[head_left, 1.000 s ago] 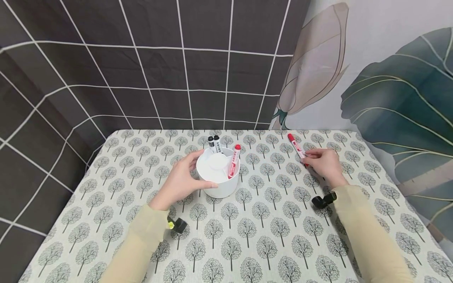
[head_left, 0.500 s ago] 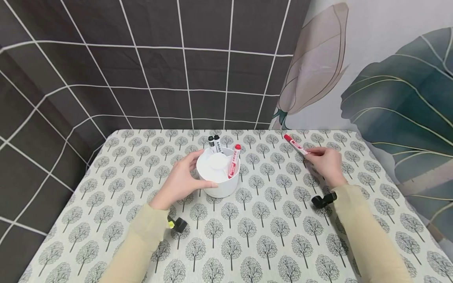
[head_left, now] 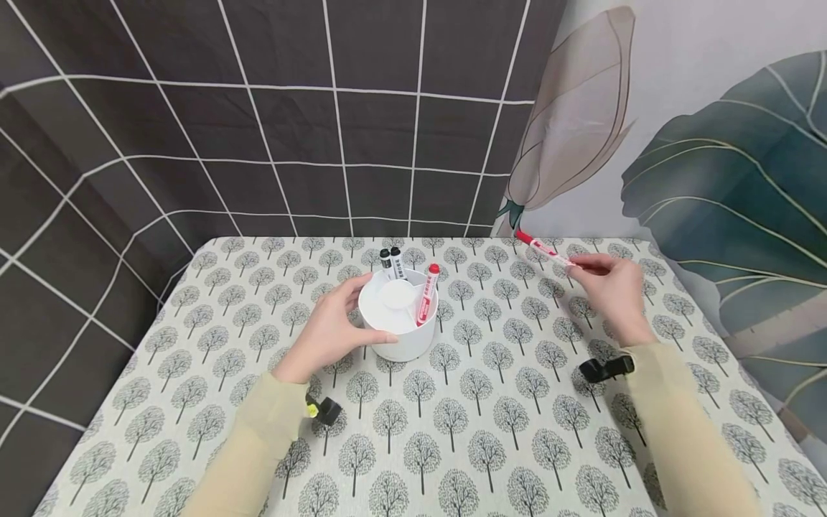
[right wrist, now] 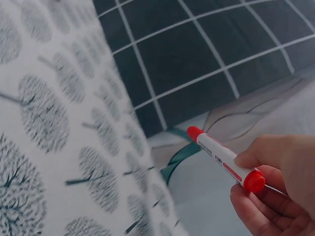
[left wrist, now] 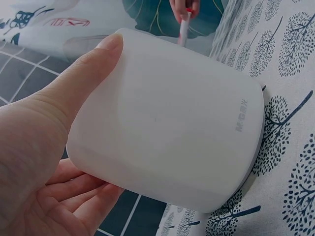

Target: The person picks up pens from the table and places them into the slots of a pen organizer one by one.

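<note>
My left hand (head_left: 328,327) grips a round white pen holder (head_left: 402,349), thumb on its near side and fingers round the far left. In the left wrist view the plain wall of this pen holder (left wrist: 162,118) fills the middle, with small grey lettering. Inside its compartments stand two black-capped markers (head_left: 398,263) at the back and a red marker (head_left: 426,296) leaning right. Off to the right, my right hand (head_left: 610,291) pinches another red-and-white marker (head_left: 544,248) by one end. The right wrist view shows this marker (right wrist: 219,160) between thumb and fingers, red cap pointing away.
A pale cloth with printed trees (head_left: 478,388) covers the table. Behind it hangs a dark curtain with a white grid (head_left: 278,122), and to the right a curtain with large leaf and flower prints (head_left: 743,165).
My right hand has raised the red marker off the cloth and shifted slightly right and back, the marker tilting flatter. My left hand and the pen holder have stayed put.
</note>
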Demonstrator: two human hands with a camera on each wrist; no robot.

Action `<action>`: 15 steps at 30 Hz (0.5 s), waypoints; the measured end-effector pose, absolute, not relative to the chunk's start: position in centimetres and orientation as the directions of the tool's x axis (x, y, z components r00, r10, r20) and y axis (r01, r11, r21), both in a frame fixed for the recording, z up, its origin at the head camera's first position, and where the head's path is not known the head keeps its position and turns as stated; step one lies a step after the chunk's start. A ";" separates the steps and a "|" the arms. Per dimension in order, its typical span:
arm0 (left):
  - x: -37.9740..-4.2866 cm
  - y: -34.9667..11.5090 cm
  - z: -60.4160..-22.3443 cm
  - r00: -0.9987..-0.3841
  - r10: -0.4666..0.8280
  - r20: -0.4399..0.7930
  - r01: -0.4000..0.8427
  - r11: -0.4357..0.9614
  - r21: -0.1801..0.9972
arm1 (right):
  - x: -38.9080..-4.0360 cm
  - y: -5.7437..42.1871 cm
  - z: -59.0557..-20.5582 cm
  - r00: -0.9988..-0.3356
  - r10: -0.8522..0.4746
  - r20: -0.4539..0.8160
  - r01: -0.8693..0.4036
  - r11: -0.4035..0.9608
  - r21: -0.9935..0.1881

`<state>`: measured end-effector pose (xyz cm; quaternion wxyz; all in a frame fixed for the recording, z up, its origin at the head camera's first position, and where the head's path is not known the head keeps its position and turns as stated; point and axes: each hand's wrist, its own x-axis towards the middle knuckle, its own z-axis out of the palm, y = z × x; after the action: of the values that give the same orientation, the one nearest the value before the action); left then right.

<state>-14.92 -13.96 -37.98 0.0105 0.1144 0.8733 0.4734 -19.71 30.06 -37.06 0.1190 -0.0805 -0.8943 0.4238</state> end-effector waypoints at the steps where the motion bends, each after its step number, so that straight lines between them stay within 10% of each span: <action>1: -14.9 -14.0 -38.0 -0.974 0.209 0.090 0.190 0.526 0.829 | -19.6 29.9 -36.7 -0.959 0.244 0.146 0.038 0.619 -0.784; 15: -15.0 -14.0 -38.1 -0.974 0.212 0.086 0.187 0.526 0.830 | -16.8 26.6 -32.2 -0.948 0.203 0.245 -0.093 0.559 -0.824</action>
<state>-15.05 -13.96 -38.13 0.0128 0.1142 0.8733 0.4733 -16.79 26.62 -32.22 0.1583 -0.0317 -0.8687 0.4683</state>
